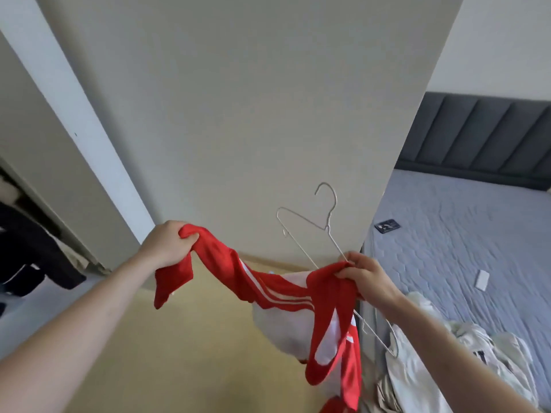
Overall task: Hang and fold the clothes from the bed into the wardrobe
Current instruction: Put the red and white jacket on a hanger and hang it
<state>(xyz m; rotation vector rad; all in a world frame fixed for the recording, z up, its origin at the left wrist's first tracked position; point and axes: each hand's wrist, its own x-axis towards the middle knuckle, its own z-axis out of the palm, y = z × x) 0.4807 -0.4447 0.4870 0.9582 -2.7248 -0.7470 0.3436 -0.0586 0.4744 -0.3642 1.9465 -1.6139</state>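
The left hand bunches a red, white-striped jersey; the right hand pinches it against a thin wire hanger. Better to open the neckline wide first.

The shirt is red with white stripes and a white body. Beside it, the wire hanger is silvery white. Right of it, the bed has a grey-blue quilted cover and dark grey headboard.
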